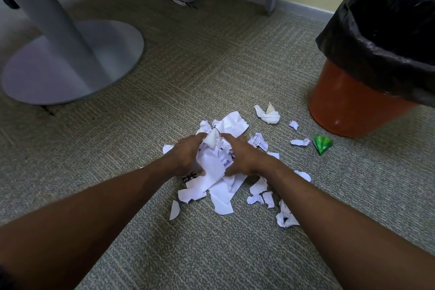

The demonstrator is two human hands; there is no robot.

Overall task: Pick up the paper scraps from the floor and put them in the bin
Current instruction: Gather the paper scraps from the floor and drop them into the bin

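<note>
The orange bin (pixel 348 106) stands at right on the carpet (pixel 211 66), the paper scraps (pixel 221 198) heaped near it, mid-floor. Left hand (pixel 186 158) and right hand (pixel 242 158) clutch a bunch from either side, fingers curled round it. A green scrap (pixel 322 144) lies nearer the bin.

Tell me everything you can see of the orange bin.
The bin is a round orange tub, plastic by its sheen, narrowing toward its base. A glossy black liner bag is folded over its rim and drapes down the upper wall; the inside looks dark. It stands on the carpet at the right, cut by the frame edge. Only the carpet touches it; a green scrap lies near its base.
</note>
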